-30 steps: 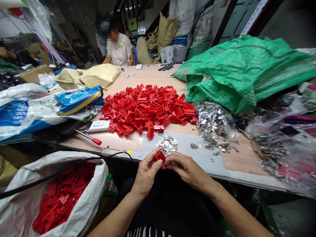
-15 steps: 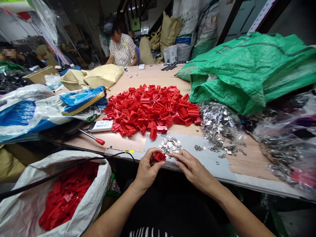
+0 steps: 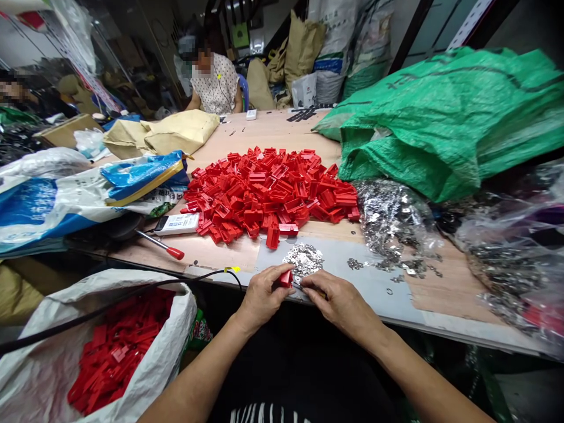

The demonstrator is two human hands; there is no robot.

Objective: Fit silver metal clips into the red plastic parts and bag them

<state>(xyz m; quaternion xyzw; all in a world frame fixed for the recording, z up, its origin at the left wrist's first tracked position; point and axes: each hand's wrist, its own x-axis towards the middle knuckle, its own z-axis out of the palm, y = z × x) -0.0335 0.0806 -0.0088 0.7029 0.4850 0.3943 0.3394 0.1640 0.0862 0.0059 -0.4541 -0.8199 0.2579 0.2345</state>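
My left hand (image 3: 264, 295) is closed around a small red plastic housing (image 3: 286, 278), whose right end shows between thumb and fingers. Close by on the right, my right hand (image 3: 337, 295) pinches a slim metal-tipped tool (image 3: 298, 286); its tip points at the housing, and the fingers cover most of it. Whether the tip touches the housing I cannot tell. Just beyond both hands lies a small pile of flat silvery metal pieces (image 3: 303, 258) on a grey sheet (image 3: 379, 288). Behind that, a large heap of similar red plastic housings (image 3: 273, 194) covers the table's middle.
At lower left, a white sack (image 3: 176, 329) holds more red housings. A lever with a red knob (image 3: 175, 253) juts over the table edge. Clear bags of metal pieces (image 3: 392, 217) and a green sack (image 3: 440, 123) lie right. A person (image 3: 215, 82) sits across the table.
My right hand has moved left, bringing the tool's tip to the red housing. The housing has turned slightly in my left hand, and less of it shows.
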